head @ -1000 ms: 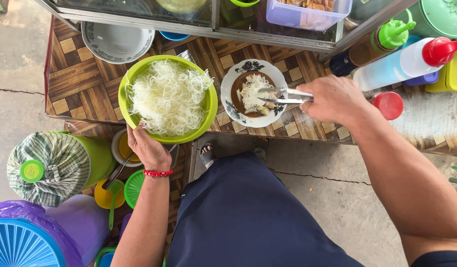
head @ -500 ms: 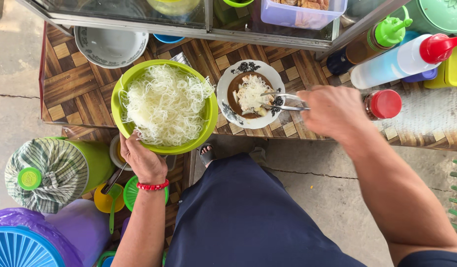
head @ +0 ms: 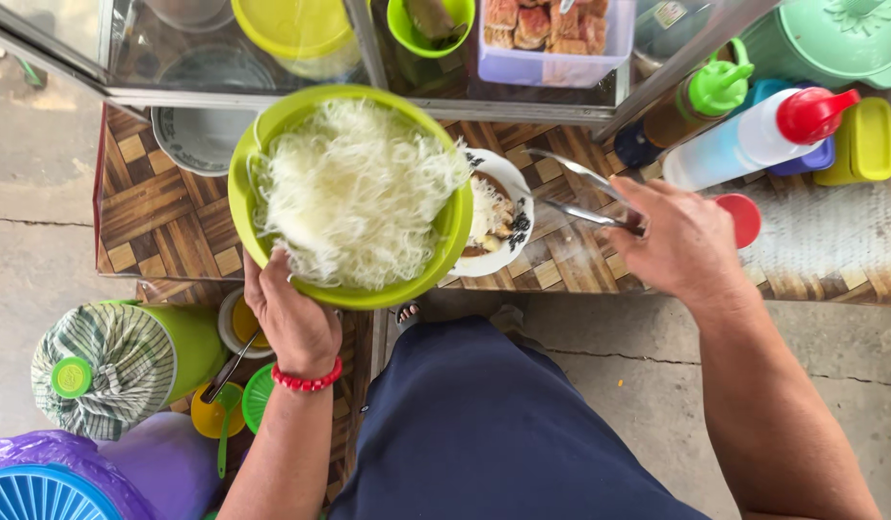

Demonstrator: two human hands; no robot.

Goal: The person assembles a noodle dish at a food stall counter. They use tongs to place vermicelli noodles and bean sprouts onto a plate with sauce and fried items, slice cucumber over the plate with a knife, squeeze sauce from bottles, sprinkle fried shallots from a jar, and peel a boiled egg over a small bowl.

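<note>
The left hand (head: 293, 323) gripped the green bowl (head: 444, 252) of rice noodles (head: 354, 193), lifted at 10 o'clock above the patterned plate (head: 511, 252), already part-served, while the right hand (head: 681, 241) clasped empty tongs (head: 576, 193) at 2 o'clock.

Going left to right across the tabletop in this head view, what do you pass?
Grey bowl → green bowl of white noodles, held by the left hand → patterned plate → metal tongs in the right hand → red-capped squeeze bottle → yellow container.
</note>
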